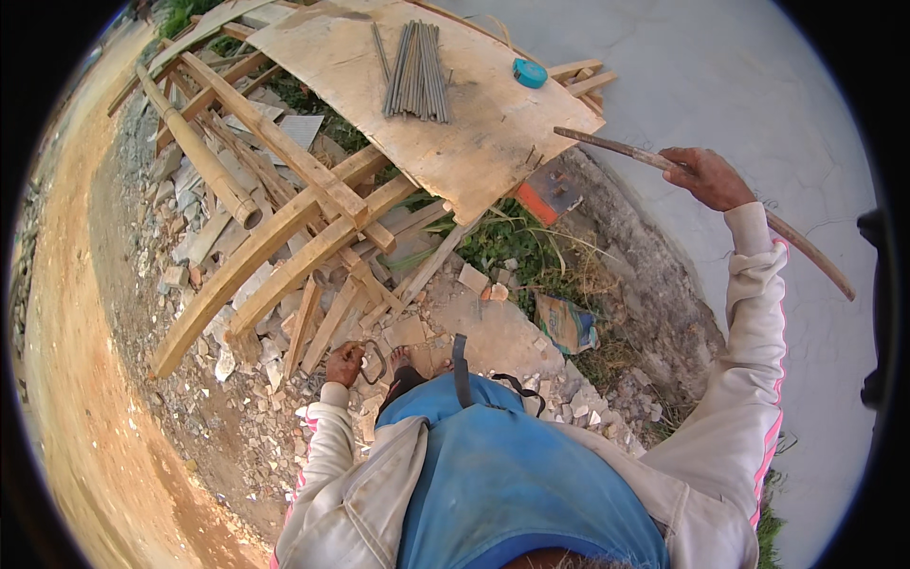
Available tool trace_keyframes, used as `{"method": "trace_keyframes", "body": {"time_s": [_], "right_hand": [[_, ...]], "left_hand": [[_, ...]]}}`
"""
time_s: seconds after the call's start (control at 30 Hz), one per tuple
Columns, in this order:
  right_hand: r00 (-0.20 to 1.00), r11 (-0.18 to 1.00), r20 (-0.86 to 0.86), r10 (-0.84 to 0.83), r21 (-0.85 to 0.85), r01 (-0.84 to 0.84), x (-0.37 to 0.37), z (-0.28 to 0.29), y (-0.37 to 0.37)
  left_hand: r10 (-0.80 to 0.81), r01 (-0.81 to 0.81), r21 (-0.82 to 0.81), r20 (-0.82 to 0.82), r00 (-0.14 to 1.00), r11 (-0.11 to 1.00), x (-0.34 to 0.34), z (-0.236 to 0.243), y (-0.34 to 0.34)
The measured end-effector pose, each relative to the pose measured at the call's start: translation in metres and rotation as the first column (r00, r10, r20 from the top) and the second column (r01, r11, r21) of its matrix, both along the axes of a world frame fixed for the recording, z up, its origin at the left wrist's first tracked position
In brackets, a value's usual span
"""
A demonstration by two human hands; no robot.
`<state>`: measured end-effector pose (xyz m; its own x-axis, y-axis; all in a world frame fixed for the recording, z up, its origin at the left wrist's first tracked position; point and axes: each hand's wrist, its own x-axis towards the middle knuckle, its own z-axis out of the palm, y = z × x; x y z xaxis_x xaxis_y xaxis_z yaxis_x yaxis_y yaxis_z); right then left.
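Observation:
My right hand (711, 178) is closed around a long, brownish, slightly bent bar (616, 146), raised at the right in front of the grey wall. The bar's far end reaches over the near right corner of a plywood board (493, 128). Low at my left side, my left hand (344, 365) is closed on a dark bent metal piece (375, 364), whose curved part shows beside the fingers; the rest is hidden by the hand. On the board lie a bundle of short steel rods (417, 74) and a teal tape measure (530, 73).
Wooden beams (256, 251) and a bamboo pole (201, 156) cross over rubble at the left. A red-orange object with a dark top (537, 203) sits below the board's corner. A crumpled sack (566, 324) lies by the grey wall (758, 85). A dirt path (85, 313) runs along the far left.

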<state>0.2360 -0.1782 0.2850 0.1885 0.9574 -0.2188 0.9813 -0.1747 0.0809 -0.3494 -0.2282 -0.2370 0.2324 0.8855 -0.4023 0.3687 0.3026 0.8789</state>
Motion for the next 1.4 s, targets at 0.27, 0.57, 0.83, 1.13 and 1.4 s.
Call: {"method": "trace_keyframes", "body": {"time_s": [0.27, 0.57, 0.83, 1.13, 1.4], "right_hand": [[0.992, 0.968, -0.123, 0.018, 0.251, 0.014, -0.051, -0.031, -0.041], [0.75, 0.933, -0.631, -0.198, -0.356, -0.053, -0.102, -0.225, -0.11], [0.87, 0.902, -0.446, -0.21, -0.431, -0.003, -0.081, -0.371, -0.136], [0.872, 0.822, -0.33, -0.361, -0.555, 0.13, -0.062, -0.454, -0.224], [0.728, 0.785, -0.369, -0.578, -0.496, 0.372, -0.108, -0.466, -0.261]], "left_hand": [[0.142, -0.183, -0.067, -0.394, 0.908, 0.981, -0.046, -0.057, -0.055], [0.628, -0.67, -0.254, -0.234, 0.742, 0.698, -0.103, -0.127, -0.149], [0.75, -0.896, -0.364, -0.509, 0.421, 0.256, -0.196, -0.099, -0.122], [0.913, -0.976, 0.033, 0.36, -0.19, -0.216, -0.268, 0.024, -0.058], [0.738, -0.889, 0.357, 0.674, 0.032, -0.287, -0.212, 0.27, 0.06]]}}
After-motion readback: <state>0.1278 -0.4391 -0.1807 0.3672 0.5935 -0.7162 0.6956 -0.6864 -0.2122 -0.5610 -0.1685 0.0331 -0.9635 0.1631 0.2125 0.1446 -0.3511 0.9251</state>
